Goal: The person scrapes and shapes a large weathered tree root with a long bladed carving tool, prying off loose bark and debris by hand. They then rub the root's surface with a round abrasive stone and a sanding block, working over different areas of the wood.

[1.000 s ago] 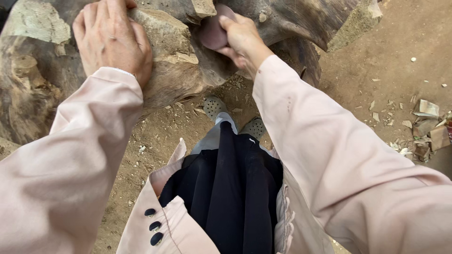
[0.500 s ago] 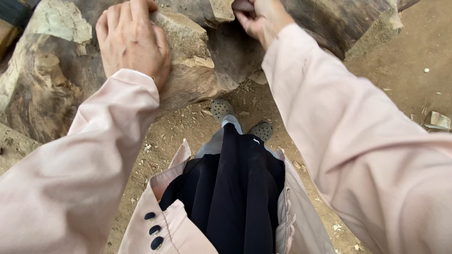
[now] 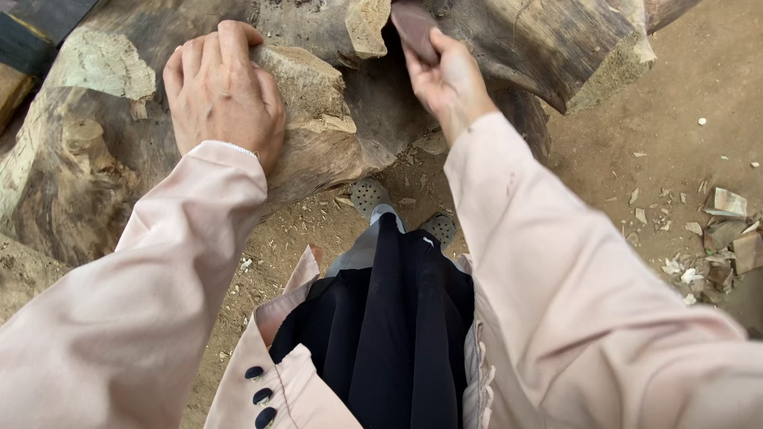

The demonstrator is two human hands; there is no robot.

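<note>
Left hand (image 3: 222, 87) spread flat on rough gnarled stump (image 3: 334, 151), right hand (image 3: 449, 79) clamped on smooth dark block (image 3: 415, 28), sandy ground (image 3: 660, 135)

No packages, no labels, no signs, no screens in view

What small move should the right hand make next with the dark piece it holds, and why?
Probably a short stroke of the dark flat piece into the hollow of the large wood stump. The right hand holds it at the hollow's edge, while the left hand lies flat on the wood, steadying it.
</note>
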